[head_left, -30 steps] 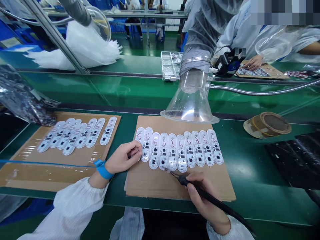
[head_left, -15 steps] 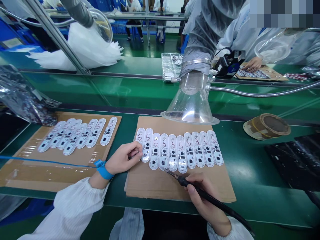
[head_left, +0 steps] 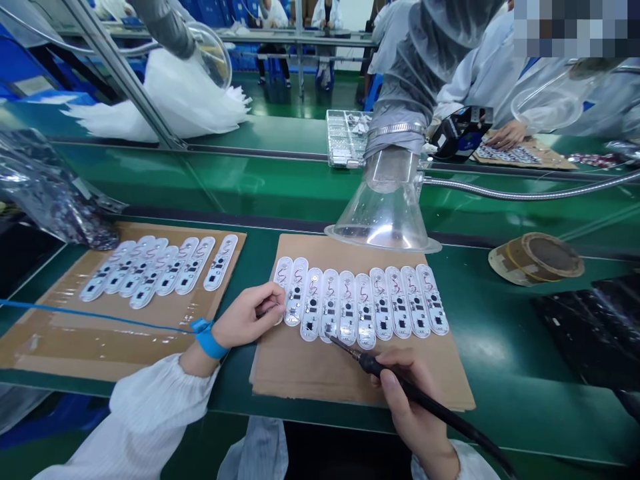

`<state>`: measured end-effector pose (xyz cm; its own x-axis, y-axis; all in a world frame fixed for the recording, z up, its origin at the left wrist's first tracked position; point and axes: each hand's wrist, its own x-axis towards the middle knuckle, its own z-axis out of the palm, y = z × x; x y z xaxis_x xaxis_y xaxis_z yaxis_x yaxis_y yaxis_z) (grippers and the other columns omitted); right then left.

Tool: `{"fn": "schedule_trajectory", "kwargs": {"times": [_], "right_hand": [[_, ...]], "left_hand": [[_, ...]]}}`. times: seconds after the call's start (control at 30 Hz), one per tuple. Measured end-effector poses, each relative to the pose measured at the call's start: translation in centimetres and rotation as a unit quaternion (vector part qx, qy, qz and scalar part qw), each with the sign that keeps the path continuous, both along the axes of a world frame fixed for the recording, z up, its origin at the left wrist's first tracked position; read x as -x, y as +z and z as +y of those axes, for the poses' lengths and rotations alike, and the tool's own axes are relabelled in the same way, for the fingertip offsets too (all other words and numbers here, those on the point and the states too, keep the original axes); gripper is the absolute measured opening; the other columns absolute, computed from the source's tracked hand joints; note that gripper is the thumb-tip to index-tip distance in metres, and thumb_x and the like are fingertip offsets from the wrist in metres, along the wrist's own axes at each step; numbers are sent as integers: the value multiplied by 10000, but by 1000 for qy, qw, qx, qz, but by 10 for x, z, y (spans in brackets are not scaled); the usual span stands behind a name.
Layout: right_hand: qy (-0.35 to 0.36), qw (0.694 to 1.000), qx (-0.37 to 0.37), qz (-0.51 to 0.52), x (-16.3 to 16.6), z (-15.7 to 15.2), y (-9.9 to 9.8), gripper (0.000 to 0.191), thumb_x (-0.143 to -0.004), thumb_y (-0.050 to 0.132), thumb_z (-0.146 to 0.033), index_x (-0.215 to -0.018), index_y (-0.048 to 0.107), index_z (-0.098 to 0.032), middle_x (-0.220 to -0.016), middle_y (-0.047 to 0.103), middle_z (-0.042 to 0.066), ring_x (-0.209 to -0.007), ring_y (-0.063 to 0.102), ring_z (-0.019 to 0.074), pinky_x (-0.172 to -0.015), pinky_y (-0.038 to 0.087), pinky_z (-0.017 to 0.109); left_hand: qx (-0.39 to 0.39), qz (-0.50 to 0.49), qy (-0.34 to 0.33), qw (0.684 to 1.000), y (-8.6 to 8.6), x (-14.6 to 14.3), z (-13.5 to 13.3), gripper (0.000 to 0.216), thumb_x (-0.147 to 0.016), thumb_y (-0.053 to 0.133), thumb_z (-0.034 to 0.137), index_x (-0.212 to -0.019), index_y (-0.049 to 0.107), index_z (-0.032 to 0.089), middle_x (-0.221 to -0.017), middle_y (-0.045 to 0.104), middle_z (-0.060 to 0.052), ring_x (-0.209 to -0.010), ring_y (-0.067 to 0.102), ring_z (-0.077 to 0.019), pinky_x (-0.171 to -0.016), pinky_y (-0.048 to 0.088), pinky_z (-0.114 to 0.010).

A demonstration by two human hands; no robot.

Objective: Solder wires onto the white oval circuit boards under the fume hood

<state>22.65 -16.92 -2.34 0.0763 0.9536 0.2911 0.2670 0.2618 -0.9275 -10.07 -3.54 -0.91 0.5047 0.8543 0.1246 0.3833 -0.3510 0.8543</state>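
My right hand (head_left: 413, 393) grips a black soldering iron (head_left: 373, 365) like a pen. The iron's tip reaches the lower end of a white oval circuit board (head_left: 329, 307) in a row of several. Each board in this row (head_left: 365, 313) carries black chips and thin red wires. The row lies on a sheet of brown cardboard (head_left: 320, 373). My left hand (head_left: 253, 312), with a blue wrist strap (head_left: 207, 338), is closed in a pinch at the row's left end. It partly covers the leftmost board (head_left: 283, 272). What the pinch holds, if anything, cannot be made out.
More boards (head_left: 173, 273) lie on taped cardboard (head_left: 115, 340) at the left. A clear fume hood (head_left: 383, 213) hangs behind the row. At the right are a round brown container (head_left: 537, 259) and black packages (head_left: 585, 333). A co-worker's hand (head_left: 507, 135) rests across the bench.
The view has shifted slightly. The soldering iron's tip stays near the same board's lower end, with little movement. My left hand keeps its pinch at the row's left end.
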Motion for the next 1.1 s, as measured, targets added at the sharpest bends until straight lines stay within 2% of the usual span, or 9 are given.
{"fn": "schedule_trajectory", "kwargs": {"times": [0.2,0.5,1.1], "right_hand": [[-3,1000,-6,13,21,2,0,179,-1176,690,-440,-1143,731,-269,-864,781,32,-676,784,196,-613,675,254],[-16,999,-21,-22,17,2,-5,194,-1176,676,-428,-1078,715,-265,-845,746,22,-666,762,186,-621,670,250],[9,999,-22,-37,18,4,-8,109,-1168,666,-373,-1116,697,-283,-879,736,14,-697,753,187,-639,641,252]], "left_hand": [[-27,-14,30,999,7,10,1,157,-1064,604,265,-916,597,212,-734,406,71,-608,350,-116,-586,319,-248],[-29,18,20,999,5,10,2,139,-1060,602,262,-929,611,216,-719,423,66,-626,388,-131,-614,361,-258],[-50,29,1,998,4,6,3,137,-1059,577,253,-931,610,217,-718,431,66,-627,386,-131,-606,345,-259]]}}
